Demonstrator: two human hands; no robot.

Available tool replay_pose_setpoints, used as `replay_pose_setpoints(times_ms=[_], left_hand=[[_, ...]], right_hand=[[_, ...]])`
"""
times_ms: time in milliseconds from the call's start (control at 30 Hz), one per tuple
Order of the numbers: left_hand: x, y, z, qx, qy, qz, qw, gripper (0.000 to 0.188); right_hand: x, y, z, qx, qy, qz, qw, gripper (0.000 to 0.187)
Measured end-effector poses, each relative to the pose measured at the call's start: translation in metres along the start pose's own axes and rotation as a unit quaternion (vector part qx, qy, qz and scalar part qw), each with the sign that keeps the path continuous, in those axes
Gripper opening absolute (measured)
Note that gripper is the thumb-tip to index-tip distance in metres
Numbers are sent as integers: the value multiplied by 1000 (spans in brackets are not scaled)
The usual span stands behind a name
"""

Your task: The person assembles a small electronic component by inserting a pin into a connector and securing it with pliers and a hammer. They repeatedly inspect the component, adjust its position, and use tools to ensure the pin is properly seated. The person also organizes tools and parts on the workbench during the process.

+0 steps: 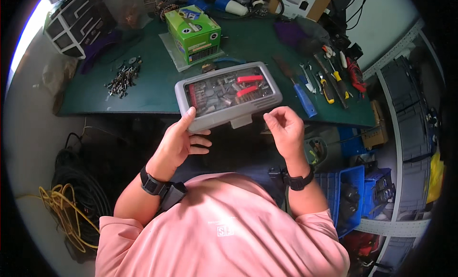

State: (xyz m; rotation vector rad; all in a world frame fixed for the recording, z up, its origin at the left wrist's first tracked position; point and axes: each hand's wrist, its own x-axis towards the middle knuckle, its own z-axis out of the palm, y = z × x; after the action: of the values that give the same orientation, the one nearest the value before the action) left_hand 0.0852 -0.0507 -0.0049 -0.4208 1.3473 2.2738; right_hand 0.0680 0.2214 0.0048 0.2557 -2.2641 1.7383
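A grey plastic case (217,118) with a clear lid lies tilted over the table's front edge. Through the lid show rows of small metal bits and several red strips. My left hand (179,138) grips its near left corner, thumb on the rim and fingers beneath. On the front side a grey latch tab (241,122) sticks out toward me. Just off the case's near right corner is my right hand (287,131), its fingers curled in with thumb and forefinger close together; I see nothing between them.
The dark green table (148,88) bears a pile of screws (123,79) at left and a green box (194,36) behind the case. A blue-handled file (304,99) and several hand tools lie at right. Blue crates (350,196) stand low right; a yellow cable (59,205) hangs low left.
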Motion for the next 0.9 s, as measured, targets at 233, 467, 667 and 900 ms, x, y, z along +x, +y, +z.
replay_pose_setpoints(times_ms=[233, 467, 667, 900], left_hand=[[14, -4, 10, -74, 38, 40, 996, 49], [0, 2, -28, -44, -2, 21, 999, 47], [-3, 9, -37, -17, -7, 26, 999, 48], [-11, -3, -49, -26, -104, 78, 991, 58]], right_hand=[[-22, 16, 11, 173, -77, 249, 950, 20], [16, -45, -26, -217, 10, -223, 950, 47], [67, -53, -5, -304, -323, -245, 862, 82], [78, -19, 28, -369, -274, -233, 857, 69]])
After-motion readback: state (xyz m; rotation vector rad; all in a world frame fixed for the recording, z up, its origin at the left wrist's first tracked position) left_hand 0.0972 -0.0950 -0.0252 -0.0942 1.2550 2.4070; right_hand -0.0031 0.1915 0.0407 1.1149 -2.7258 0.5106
